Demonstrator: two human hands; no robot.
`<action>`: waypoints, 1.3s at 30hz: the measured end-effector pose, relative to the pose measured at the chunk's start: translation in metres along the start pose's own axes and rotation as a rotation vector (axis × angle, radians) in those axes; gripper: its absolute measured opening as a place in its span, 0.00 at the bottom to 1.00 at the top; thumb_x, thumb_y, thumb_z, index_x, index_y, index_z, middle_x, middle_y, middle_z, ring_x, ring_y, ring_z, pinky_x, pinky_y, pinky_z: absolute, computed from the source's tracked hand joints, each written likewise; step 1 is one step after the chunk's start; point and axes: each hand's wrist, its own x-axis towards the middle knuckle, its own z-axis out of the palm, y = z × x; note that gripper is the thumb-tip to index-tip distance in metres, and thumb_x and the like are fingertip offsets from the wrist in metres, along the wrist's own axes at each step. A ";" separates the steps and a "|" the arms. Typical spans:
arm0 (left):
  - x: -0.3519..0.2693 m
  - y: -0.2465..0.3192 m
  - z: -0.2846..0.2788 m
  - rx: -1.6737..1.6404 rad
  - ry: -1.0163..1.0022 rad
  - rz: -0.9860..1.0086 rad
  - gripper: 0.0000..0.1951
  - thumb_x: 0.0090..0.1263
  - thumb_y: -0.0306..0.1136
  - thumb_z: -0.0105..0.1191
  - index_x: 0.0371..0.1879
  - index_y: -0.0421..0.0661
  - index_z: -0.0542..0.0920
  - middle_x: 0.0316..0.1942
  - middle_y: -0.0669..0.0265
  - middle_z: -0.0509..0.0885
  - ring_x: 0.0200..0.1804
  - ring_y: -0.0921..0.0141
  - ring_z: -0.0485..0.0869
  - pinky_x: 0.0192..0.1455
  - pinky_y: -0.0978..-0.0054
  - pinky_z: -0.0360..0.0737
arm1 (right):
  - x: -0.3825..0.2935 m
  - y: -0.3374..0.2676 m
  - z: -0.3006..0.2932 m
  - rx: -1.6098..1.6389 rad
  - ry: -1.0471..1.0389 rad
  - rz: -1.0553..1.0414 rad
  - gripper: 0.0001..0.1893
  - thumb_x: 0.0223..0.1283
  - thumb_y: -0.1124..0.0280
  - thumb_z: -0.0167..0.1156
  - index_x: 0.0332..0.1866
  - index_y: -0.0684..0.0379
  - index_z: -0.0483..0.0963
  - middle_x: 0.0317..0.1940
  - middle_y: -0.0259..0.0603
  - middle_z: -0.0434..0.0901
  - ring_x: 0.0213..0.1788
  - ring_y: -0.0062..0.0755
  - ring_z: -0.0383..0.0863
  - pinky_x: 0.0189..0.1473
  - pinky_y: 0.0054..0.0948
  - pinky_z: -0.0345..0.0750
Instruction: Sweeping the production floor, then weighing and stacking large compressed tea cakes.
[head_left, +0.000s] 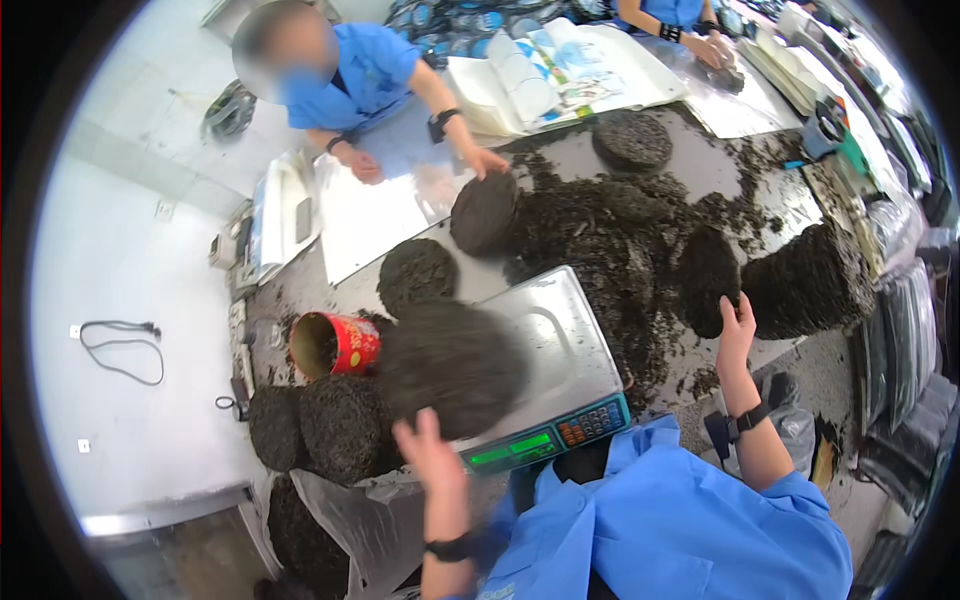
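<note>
My left hand (439, 457), blurred, is at the lower edge of a dark round cake (454, 367), apparently dried seaweed. Motion blurs this cake too, and it covers the left part of a digital scale's steel pan (551, 330). Green digits glow on the scale's display beside its keypad (592, 424). On the right, my right hand (735, 330) grips the lower edge of another cake (709, 281), which is tilted on edge. Right beside it lies a row of stacked cakes (810, 281). Loose dark flakes (592, 240) heap up beyond the scale.
A red tin (352, 343) lies on its side near more cakes (341, 427) at the left. Across the table, a co-worker's hand (484, 159) touches a cake (484, 214). Another person's hands (709, 52) work at the far right. White sheets (375, 217) cover the far edge.
</note>
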 end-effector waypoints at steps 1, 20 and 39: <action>-0.013 -0.009 0.021 -0.076 -0.021 -0.087 0.30 0.75 0.36 0.55 0.71 0.42 0.59 0.64 0.58 0.72 0.64 0.67 0.70 0.67 0.67 0.68 | -0.023 -0.022 0.023 -0.114 -0.165 -0.186 0.16 0.67 0.75 0.59 0.58 0.65 0.76 0.49 0.36 0.81 0.50 0.23 0.77 0.52 0.26 0.74; -0.031 -0.021 0.034 0.336 -0.138 0.178 0.35 0.74 0.28 0.47 0.77 0.48 0.47 0.76 0.46 0.49 0.78 0.56 0.53 0.75 0.58 0.57 | 0.105 -0.144 -0.190 -1.515 0.026 -0.540 0.55 0.44 0.50 0.76 0.74 0.60 0.52 0.75 0.52 0.52 0.79 0.51 0.45 0.80 0.48 0.43; -0.039 -0.033 0.040 0.210 -0.265 0.193 0.35 0.70 0.22 0.49 0.76 0.47 0.50 0.75 0.55 0.54 0.76 0.59 0.56 0.77 0.58 0.50 | -0.012 -0.136 -0.091 -1.290 -0.235 -0.678 0.44 0.42 0.52 0.73 0.65 0.65 0.66 0.65 0.54 0.69 0.70 0.51 0.66 0.72 0.43 0.64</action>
